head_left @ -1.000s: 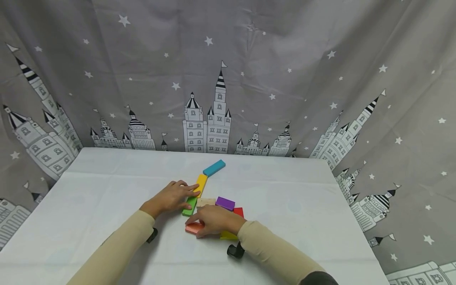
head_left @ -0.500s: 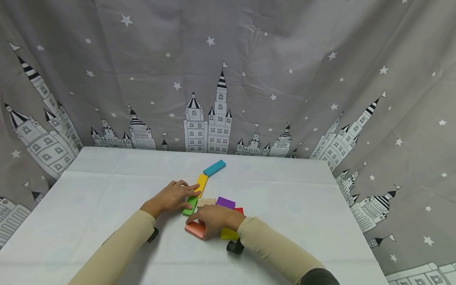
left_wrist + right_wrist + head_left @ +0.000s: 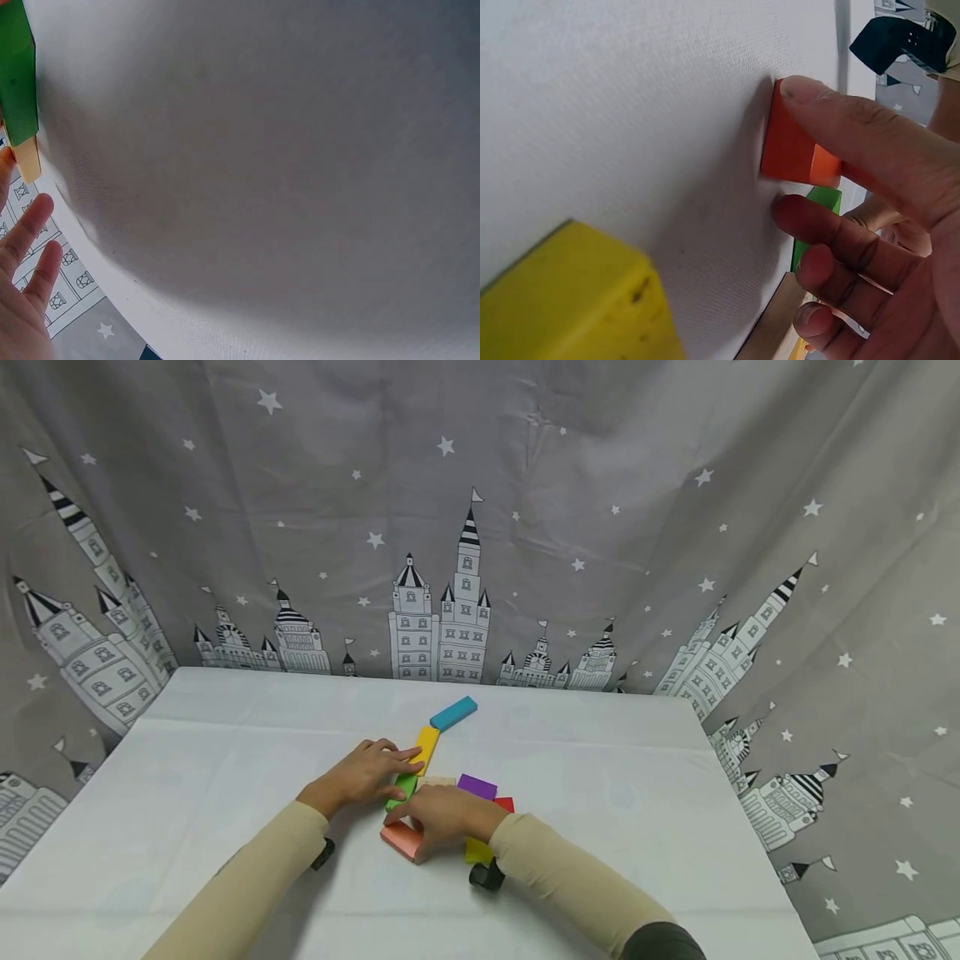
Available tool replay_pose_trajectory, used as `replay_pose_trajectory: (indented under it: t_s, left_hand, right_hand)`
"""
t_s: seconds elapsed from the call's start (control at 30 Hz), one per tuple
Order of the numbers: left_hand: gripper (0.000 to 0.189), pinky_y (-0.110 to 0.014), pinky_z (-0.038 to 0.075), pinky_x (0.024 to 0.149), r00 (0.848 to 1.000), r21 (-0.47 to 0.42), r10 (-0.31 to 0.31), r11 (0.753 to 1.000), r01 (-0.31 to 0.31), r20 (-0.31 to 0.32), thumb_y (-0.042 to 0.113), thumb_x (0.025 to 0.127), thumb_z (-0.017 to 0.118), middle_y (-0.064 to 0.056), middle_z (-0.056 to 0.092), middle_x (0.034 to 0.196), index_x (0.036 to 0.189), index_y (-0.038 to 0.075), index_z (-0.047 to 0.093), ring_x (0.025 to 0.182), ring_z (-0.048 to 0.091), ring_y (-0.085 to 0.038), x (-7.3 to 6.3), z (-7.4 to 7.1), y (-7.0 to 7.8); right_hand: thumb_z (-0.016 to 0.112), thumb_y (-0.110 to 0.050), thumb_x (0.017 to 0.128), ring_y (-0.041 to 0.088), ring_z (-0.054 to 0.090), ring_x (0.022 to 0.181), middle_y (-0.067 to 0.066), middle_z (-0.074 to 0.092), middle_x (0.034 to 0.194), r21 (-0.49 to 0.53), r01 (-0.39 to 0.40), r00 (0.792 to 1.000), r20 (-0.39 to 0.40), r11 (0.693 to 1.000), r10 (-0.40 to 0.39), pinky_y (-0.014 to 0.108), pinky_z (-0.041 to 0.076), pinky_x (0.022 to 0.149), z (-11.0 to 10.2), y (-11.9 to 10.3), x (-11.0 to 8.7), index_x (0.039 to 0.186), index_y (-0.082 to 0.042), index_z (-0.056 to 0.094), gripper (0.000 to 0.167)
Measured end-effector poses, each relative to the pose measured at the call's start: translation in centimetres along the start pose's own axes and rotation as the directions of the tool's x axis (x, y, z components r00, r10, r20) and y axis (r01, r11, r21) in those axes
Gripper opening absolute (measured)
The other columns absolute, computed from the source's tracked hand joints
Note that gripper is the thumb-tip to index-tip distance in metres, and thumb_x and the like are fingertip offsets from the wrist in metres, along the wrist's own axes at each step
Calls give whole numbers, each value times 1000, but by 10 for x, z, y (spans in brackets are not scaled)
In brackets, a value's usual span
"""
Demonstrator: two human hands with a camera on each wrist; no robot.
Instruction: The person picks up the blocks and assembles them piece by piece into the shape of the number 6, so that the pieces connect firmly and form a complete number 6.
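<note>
My right hand (image 3: 450,814) pinches an orange block (image 3: 401,841) lying flat on the white table. In the right wrist view the thumb presses one end of this orange block (image 3: 786,146), and the other fingers are loosely bent. My left hand (image 3: 358,778) rests with extended fingers on a yellow block (image 3: 426,748), its thumb at the green block (image 3: 405,787). The orange block's far end lies close to the green block's near end; whether they touch I cannot tell. In the left wrist view the green block (image 3: 18,75) shows only at the edge.
A blue block (image 3: 453,714) continues the line at the far end. A plain wood block (image 3: 437,781), a purple block (image 3: 477,787), a red block (image 3: 505,804) and a second yellow block (image 3: 478,851) curve around the right hand. A grey castle-print curtain (image 3: 525,568) hangs behind.
My right hand has turned the orange block slightly and slid it left, toward the green block's near end. The left hand has stayed in place.
</note>
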State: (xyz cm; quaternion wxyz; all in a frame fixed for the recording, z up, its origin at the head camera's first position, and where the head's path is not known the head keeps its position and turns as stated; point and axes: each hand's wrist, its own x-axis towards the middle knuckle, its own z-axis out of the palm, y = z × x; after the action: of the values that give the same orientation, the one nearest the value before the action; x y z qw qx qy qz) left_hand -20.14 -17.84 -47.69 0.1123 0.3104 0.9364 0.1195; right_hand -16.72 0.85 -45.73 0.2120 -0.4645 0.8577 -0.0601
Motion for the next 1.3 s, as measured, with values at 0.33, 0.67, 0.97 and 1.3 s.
replay_pose_trajectory:
  t_s: [0.33, 0.67, 0.97, 1.3]
  left_hand:
    - [63, -53, 37, 99, 1000, 6, 19, 1000, -19, -10, 41, 81, 71, -2, 43, 149, 138, 19, 54, 118, 47, -27, 1, 1, -1]
    - [62, -53, 36, 100, 1000, 3, 17, 1000, -17, -7, 38, 82, 72, -2, 43, 150, 137, 19, 54, 117, 48, -27, 1, 0, -1]
    - [62, -54, 36, 100, 1000, -2, 9, 1000, -9, -10, 38, 81, 72, -2, 43, 149, 137, 19, 55, 118, 47, -27, 1, 1, -1]
    - [62, -55, 35, 102, 1000, -12, -11, 1000, 11, 0, 39, 81, 72, -2, 43, 149, 138, 20, 54, 119, 46, -28, 1, 1, -1]
  right_hand:
    - [82, -39, 76, 4, 48, 74, -13, 53, 77, -2, -35, 999, -13, 999, 35, 18, 39, 63, -1, 0, 5, 131, -32, 59, 59]
    - [81, -44, 75, 5, 47, 74, -13, 52, 76, 2, -45, 999, -25, 999, 45, 19, 38, 63, 1, 2, 6, 131, -32, 59, 61]
    - [80, -46, 75, 3, 48, 67, -14, 53, 73, -5, -40, 997, -59, 999, 40, 17, 38, 61, 4, 1, 6, 130, -30, 60, 61]
    - [77, -53, 75, 5, 48, 68, -10, 51, 71, 18, -97, 993, -70, 995, 98, 18, 40, 62, 7, -5, 4, 131, -29, 59, 64]
